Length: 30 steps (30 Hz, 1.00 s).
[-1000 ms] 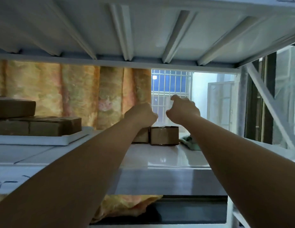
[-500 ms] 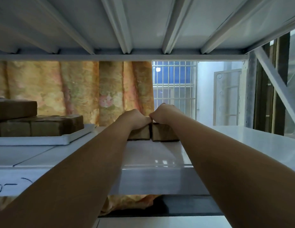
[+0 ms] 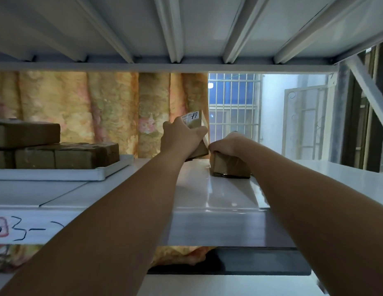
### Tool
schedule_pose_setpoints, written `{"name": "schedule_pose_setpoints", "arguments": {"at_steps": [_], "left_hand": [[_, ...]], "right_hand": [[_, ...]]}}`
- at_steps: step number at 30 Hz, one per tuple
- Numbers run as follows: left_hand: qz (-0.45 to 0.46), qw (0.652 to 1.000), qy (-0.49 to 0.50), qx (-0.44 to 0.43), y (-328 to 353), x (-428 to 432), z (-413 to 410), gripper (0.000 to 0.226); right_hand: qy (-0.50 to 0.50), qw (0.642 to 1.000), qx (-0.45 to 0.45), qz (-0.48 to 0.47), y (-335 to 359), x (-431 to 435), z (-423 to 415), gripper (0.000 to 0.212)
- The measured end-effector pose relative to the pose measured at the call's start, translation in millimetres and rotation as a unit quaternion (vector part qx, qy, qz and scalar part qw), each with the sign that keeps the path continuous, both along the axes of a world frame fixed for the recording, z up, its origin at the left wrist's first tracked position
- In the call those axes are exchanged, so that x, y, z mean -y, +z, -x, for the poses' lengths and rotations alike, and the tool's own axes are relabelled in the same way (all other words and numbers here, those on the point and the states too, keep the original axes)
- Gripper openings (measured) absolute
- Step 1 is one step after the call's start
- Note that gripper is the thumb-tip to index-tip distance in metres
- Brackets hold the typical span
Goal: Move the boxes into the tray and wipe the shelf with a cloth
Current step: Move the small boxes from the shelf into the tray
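My left hand (image 3: pixel 179 136) grips a small brown box (image 3: pixel 195 121) with a white label and holds it tilted, lifted off the white shelf (image 3: pixel 207 195). Just right of it, my right hand (image 3: pixel 229 144) is closed over the top of a second brown box (image 3: pixel 227 167), which rests on the shelf. At the left a white tray (image 3: pixel 83 173) sits on the shelf and holds several brown boxes (image 3: pixel 64 155), one stacked on top. No cloth is visible.
The ribbed underside of the upper shelf (image 3: pixel 186 28) hangs close overhead. A patterned curtain (image 3: pixel 100 110) and a barred window (image 3: pixel 233 107) lie behind. A diagonal brace (image 3: pixel 370 86) crosses the right side. Handwritten marks (image 3: pixel 26 228) are on the shelf's front edge.
Both hands came down onto the two boxes at the back of the shelf. My left hand has since lifted and tilted its box, while the right box has slid slightly nearer.
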<state>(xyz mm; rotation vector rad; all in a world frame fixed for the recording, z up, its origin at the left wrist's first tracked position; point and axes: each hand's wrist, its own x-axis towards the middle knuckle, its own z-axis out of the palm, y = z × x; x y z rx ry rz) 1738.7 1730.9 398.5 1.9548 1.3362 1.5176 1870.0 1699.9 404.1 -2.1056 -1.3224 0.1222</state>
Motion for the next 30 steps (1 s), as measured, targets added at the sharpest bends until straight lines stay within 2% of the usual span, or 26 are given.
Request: {"name": "schedule_pose_setpoints", "arguments": {"at_steps": [4,7,17,22,27,30], "left_hand": [[-0.007,0.999,-0.002,0.037,-0.1,0.1,-0.4,0.059],[-0.015,0.998,-0.014,0.053,-0.5,1.1,-1.8,0.06],[0.013,0.986,-0.125,0.109,-1.0,0.3,-1.1,0.082],[0.07,0.973,-0.189,0.116,0.4,7.8,1.2,0.1],[0.128,0.96,-0.209,0.132,0.0,9.0,1.6,0.099],[0.141,0.953,-0.205,0.171,0.5,8.6,1.5,0.093]], "right_hand": [[-0.02,0.99,-0.005,-0.142,-2.1,0.1,-5.7,0.079],[-0.011,0.973,0.001,-0.232,-1.1,1.4,-7.4,0.08],[0.011,0.956,-0.059,-0.287,-2.8,8.1,-13.6,0.067],[0.035,0.945,-0.092,-0.311,-1.9,7.8,-16.2,0.063],[0.043,0.938,-0.102,-0.328,-2.7,5.0,-17.9,0.066],[0.052,0.915,-0.186,-0.354,-2.2,3.5,-17.9,0.067]]}}
